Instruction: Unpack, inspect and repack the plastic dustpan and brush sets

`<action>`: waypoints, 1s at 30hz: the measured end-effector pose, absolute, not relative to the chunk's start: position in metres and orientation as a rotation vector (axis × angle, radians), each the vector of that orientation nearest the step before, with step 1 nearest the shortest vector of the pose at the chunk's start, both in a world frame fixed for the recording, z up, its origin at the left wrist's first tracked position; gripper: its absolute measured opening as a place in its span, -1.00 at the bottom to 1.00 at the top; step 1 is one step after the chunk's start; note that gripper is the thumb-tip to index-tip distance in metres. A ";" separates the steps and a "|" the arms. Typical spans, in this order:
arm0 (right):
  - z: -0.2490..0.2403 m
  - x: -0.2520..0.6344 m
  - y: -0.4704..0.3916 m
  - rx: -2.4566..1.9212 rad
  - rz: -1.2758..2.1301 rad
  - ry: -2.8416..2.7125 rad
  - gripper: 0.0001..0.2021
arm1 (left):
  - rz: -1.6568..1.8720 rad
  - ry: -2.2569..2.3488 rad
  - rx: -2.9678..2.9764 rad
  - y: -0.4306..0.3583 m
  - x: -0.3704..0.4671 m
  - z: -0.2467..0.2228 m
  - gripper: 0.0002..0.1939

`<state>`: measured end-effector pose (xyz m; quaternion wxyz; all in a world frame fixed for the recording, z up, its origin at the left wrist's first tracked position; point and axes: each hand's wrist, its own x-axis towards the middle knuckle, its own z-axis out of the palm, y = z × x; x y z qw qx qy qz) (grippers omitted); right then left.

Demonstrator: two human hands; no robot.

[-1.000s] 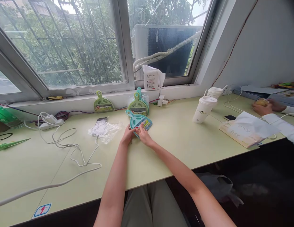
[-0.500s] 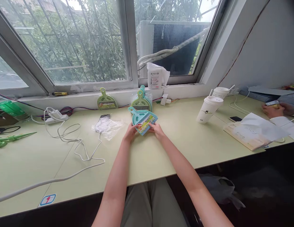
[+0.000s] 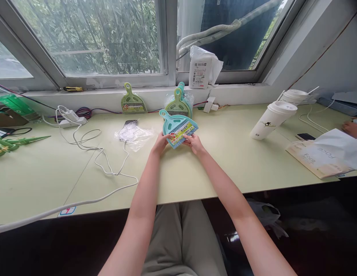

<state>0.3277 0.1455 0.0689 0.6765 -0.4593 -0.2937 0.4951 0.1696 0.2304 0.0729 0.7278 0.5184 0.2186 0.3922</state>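
Between my two hands is a light-blue mini dustpan and brush set (image 3: 178, 124) with a yellow label across its bristles, tilted with its handle to the upper left. My left hand (image 3: 161, 143) grips its lower left edge, thumb over the front. On the lower right, my right hand (image 3: 194, 144) pinches the other edge. Just behind it leans a plastic-wrapped stack of green and teal dustpan sets (image 3: 178, 101). Another green dustpan set (image 3: 133, 101) leans on the wall to the left. Crumpled clear plastic (image 3: 135, 136) lies left of my hands, partly over a dark phone (image 3: 130, 122).
White cables (image 3: 103, 153) run from a power strip (image 3: 71, 122) across the table's left side. Two white cups (image 3: 272, 120) and a paper bag (image 3: 319, 157) stand at right, near another person's hand (image 3: 352, 129). A white box (image 3: 199, 73) sits on the sill.
My view has tilted down and come closer to the table. Both hands keep hold of the blue dustpan set, which is turned slightly. The other person's hand has shifted toward the right edge of view.
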 end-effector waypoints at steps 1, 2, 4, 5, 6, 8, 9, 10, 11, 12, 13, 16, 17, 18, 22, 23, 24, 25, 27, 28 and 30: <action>0.070 0.326 0.145 -1.034 1.109 -0.669 -0.79 | 0.861 0.480 1.159 0.231 0.167 0.074 -0.63; 0.071 0.325 0.144 -1.036 1.103 -0.675 -0.78 | 0.856 0.481 1.182 0.231 0.165 0.075 -0.62; 0.074 0.323 0.142 -1.030 1.096 -0.687 -0.77 | 0.867 0.504 1.248 0.232 0.159 0.078 -0.63; 0.076 0.322 0.141 -1.023 1.094 -0.695 -0.77 | 0.921 0.552 1.284 0.232 0.155 0.080 -0.65; 0.077 0.322 0.140 -1.016 1.091 -0.705 -0.77 | 1.023 0.636 1.317 0.233 0.152 0.081 -0.67; 0.080 0.323 0.138 -1.011 1.076 -0.717 -0.77 | 1.315 0.885 1.367 0.236 0.146 0.082 -0.67; 0.080 0.324 0.138 -1.017 1.066 -0.715 -0.78 | 1.452 1.024 1.383 0.238 0.143 0.082 -0.67; 0.080 0.326 0.138 -1.027 1.059 -0.707 -0.78 | 1.540 1.148 1.407 0.240 0.141 0.080 -0.66; 0.080 0.329 0.138 -1.038 1.057 -0.698 -0.79 | 1.567 1.250 1.450 0.242 0.139 0.077 -0.66; 0.080 0.332 0.138 -1.052 1.060 -0.690 -0.80 | 1.538 1.327 1.518 0.244 0.139 0.074 -0.67; 0.079 0.335 0.138 -1.069 1.067 -0.687 -0.80 | 1.470 1.388 1.604 0.246 0.139 0.070 -0.70; 0.077 0.344 0.140 -1.118 1.078 -0.700 -0.80 | 1.215 1.491 1.875 0.248 0.145 0.062 -0.87; 0.075 0.348 0.141 -1.131 1.078 -0.703 -0.79 | 1.155 1.499 1.936 0.248 0.147 0.061 -0.85; 0.075 0.351 0.141 -1.143 1.079 -0.703 -0.78 | 1.115 1.501 1.974 0.248 0.150 0.060 -0.79; 0.074 0.363 0.141 -1.202 1.107 -0.687 -0.77 | 1.138 1.515 1.990 0.244 0.154 0.062 -0.92; 0.074 0.364 0.140 -1.217 1.111 -0.689 -0.77 | 1.164 1.519 1.971 0.244 0.153 0.062 -0.93; 0.075 0.365 0.140 -1.231 1.112 -0.693 -0.77 | 1.191 1.517 1.941 0.244 0.152 0.062 -0.83; 0.076 0.366 0.139 -1.243 1.114 -0.701 -0.78 | 1.210 1.510 1.904 0.244 0.151 0.062 -0.77; 0.078 0.366 0.137 -1.257 1.127 -0.728 -0.78 | 1.197 1.502 1.863 0.246 0.149 0.060 -0.82; 0.079 0.366 0.136 -1.261 1.137 -0.746 -0.78 | 1.172 1.510 1.867 0.247 0.148 0.059 -0.86; 0.079 0.367 0.134 -1.266 1.157 -0.785 -0.76 | 1.096 1.567 1.928 0.249 0.148 0.057 -0.82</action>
